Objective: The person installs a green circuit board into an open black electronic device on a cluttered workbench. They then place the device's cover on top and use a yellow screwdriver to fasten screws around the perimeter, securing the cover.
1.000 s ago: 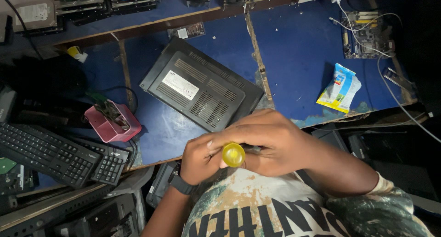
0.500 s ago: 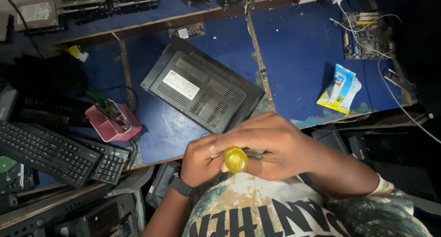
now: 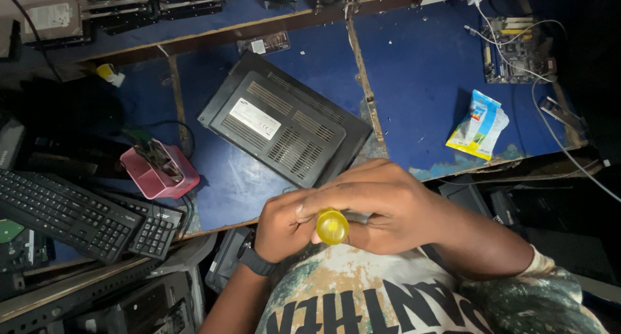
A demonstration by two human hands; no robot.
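My two hands meet close to my chest, below the table's front edge. Between them is a tool with a round yellow handle end (image 3: 332, 226) facing the camera; its shaft is hidden. My right hand (image 3: 388, 204) wraps over it from the right. From the left, my left hand (image 3: 281, 225), with a dark watch on its wrist, closes its fingers against the handle. Beyond the hands, a black laptop (image 3: 284, 123) lies bottom side up on the blue table (image 3: 420, 75), with vents and a white label showing.
A pink box of small parts (image 3: 160, 171) and two black keyboards (image 3: 71, 214) sit at the left. At the right edge lies a blue-and-yellow packet (image 3: 480, 125), with a circuit board and white cables (image 3: 517, 49) behind it. Drives and fans line the far shelf.
The yellow handle end has shifted slightly right and down between my hands. The hands stay together in the same place; nothing on the table has moved.
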